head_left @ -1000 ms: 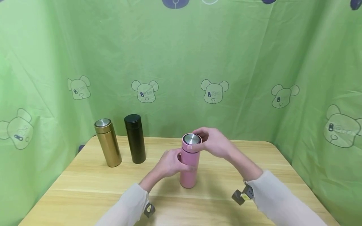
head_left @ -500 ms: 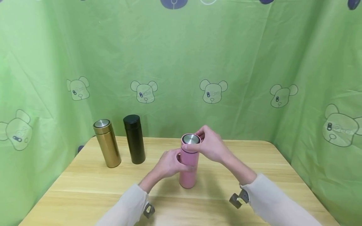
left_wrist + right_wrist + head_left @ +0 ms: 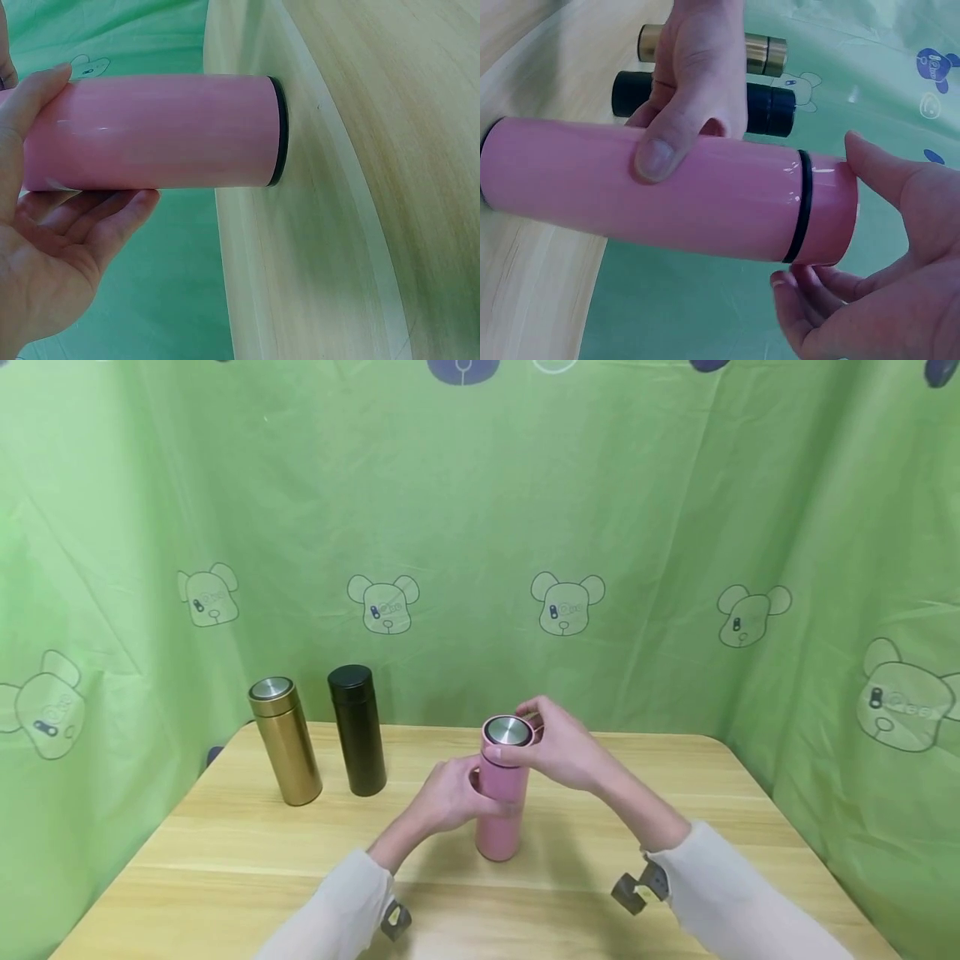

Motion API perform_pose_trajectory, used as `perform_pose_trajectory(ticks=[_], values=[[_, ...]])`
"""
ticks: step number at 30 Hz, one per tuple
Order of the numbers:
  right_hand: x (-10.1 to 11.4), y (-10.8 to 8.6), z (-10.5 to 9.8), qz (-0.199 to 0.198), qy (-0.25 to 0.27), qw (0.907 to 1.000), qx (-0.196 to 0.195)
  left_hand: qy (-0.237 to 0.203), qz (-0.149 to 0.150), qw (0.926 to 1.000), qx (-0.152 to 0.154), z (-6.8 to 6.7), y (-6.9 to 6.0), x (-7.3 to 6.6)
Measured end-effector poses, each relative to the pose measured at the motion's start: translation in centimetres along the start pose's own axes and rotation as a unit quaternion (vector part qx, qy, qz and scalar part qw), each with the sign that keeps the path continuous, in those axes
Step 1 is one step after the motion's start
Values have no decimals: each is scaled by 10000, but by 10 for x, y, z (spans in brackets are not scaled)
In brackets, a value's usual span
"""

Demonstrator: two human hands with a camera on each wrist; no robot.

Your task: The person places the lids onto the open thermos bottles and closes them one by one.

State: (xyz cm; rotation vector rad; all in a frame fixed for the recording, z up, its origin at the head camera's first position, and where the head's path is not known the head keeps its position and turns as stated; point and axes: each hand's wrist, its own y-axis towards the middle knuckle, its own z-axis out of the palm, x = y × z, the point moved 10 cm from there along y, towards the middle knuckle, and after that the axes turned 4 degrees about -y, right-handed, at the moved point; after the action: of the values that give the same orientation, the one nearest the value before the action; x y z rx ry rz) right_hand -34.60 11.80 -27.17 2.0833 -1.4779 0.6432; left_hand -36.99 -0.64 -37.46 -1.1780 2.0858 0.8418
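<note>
A pink thermos flask stands upright on the table, its base dark-rimmed in the left wrist view. My left hand grips the upper half of its body, thumb across the near side. At the top, my right hand holds the pink lid between thumb and fingers; a round silver disc tops the lid. A dark ring runs between lid and body in the right wrist view. Some fingertips of both hands are hidden behind the flask in the head view.
A gold thermos flask with a silver top and a black thermos flask stand upright at the back left. Pale wood covers the table. Green curtains with bear faces hang behind and on both sides.
My right hand has shifted slightly left around the lid, its thumb further across the front. My left hand and the pink flask have stayed in place.
</note>
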Motion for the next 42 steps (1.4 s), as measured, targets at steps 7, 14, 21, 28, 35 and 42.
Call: perform_pose_trajectory(ticks=[7,14,21,28,35,42], values=[[3,-2,1,-178,454,9976,491,-51,-45,10000,-30,-1,-1,-1],[5,-2,4,-174,1059,9898,939,-158,-148,9998,30,1,-1,2],[5,-2,6,-133,1096,9887,1012,-272,-168,9995,70,2,-2,2],[7,-2,4,-221,965,9911,892,-269,-170,9995,42,2,-2,1],[5,-2,1,-137,777,9949,631,-222,-138,9997,11,2,-2,-1],[-1,-1,-5,12,546,9984,117,-49,-32,9999,-91,1,-2,-1]])
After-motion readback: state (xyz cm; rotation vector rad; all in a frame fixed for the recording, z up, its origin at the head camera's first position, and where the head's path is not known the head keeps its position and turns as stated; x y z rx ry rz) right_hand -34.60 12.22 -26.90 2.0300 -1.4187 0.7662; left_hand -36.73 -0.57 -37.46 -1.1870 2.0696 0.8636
